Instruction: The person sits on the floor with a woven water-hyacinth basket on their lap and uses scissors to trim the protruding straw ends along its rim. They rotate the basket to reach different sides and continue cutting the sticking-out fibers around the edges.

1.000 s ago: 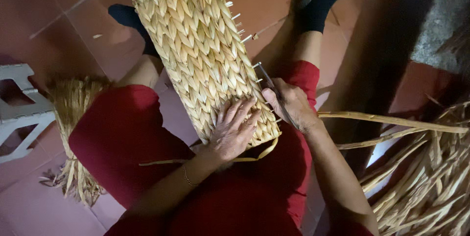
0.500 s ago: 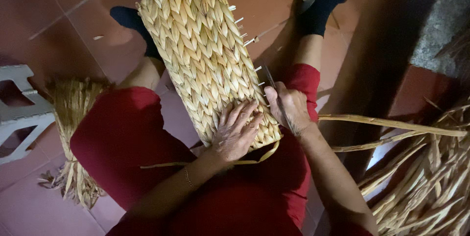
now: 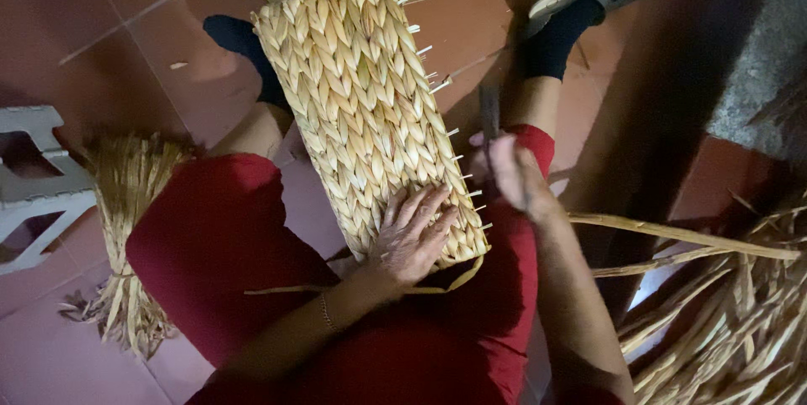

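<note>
A long woven straw panel (image 3: 370,111) lies across the person's red-trousered lap, slanting toward the feet. The left hand (image 3: 412,237) presses flat on its near end, fingers spread wide. The right hand (image 3: 511,171), beside the panel's right edge, grips a thin dark tool (image 3: 489,111).

woven panel: a long straw-coloured plaited mat (image 3: 361,102) running from top centre down to mid-frame, resting across the person's red-clad lap, short stalk ends sticking out along its right edge
left hand: (image 3: 412,237) spread flat, palm down, on the panel's lower end
right hand: (image 3: 508,174) at the panel's right edge, its grip closed on a thin dark tool (image 3: 489,111) pointing up the frame
loose stalks: a pile (image 3: 723,312) at lower right
bundle: tied straw (image 3: 126,237) on the floor at left
stool: white plastic (image 3: 34,191), far left
</note>
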